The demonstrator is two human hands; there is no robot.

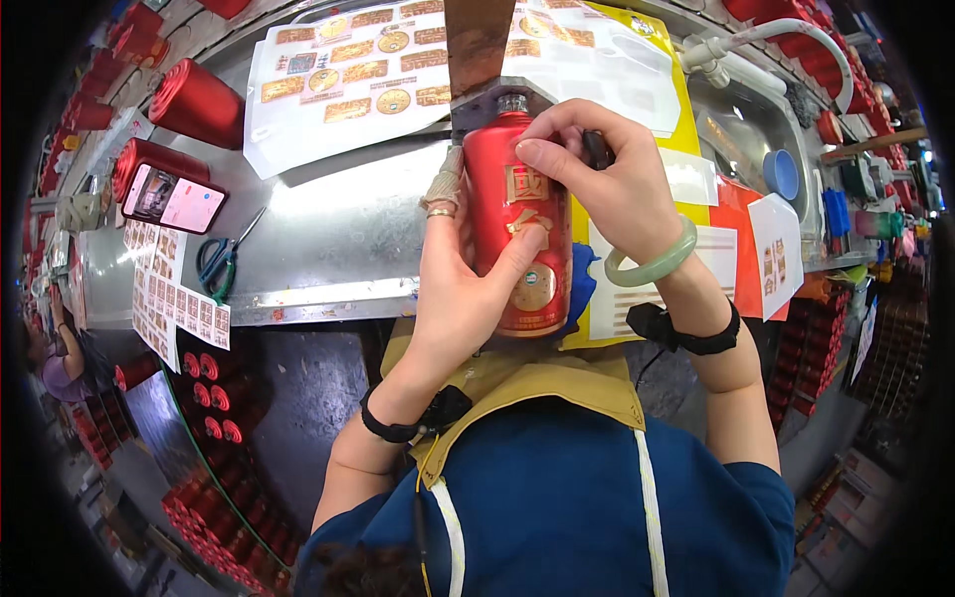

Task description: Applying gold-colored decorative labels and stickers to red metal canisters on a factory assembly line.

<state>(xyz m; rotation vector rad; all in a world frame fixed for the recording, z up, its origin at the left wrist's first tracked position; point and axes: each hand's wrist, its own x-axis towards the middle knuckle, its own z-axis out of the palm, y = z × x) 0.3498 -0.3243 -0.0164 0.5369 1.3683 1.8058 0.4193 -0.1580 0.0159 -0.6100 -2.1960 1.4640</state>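
Observation:
A red glossy bottle (487, 179) with gold raised characters and a round gold badge low on its front leans upright before me, its clear threaded neck at the far end. My left hand (463, 298) wraps its left side, thumb across the front, with tan wrapping on a finger. At the bottle's upper right, my right hand (602, 164) has its thumb and forefinger bent together against the surface near the top character. A small black object (597, 149) shows among its curled fingers; its kind is unclear. Whatever the fingertips pinch is hidden.
White sheets of gold stickers (368, 75) lie across the metal bench (328, 224). At left are scissors (221, 264), a phone (174, 196), label strips (179, 298) and a red canister (199, 104). At right stand a blue cup (781, 174) and a white curved pipe (776, 35).

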